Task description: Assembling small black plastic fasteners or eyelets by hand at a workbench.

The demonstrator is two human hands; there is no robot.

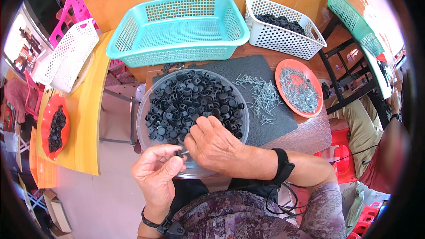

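Note:
My left hand point(155, 172) pinches a small black plastic cap point(179, 153) between thumb and fingertips, over the near edge of a clear round tub. My right hand point(217, 144) has its fingers curled tightly beside it. From them a thin silver screw point(185, 152) points at the cap, its tip at or in it; which, I cannot tell. The tub point(197, 172) is heaped with loose black plastic caps point(190, 95). To its right, silver screws point(263, 95) lie scattered on a dark mat point(281, 128). An orange-red plate point(311, 113) beside them carries more screws.
Behind the tub stands a teal basket point(177, 53). A white basket point(279, 42) with black parts is to its right. On a yellow table point(90, 128) at left are a red dish point(45, 128) of black pieces and a white basket point(73, 53). Another person point(361, 124) sits at right.

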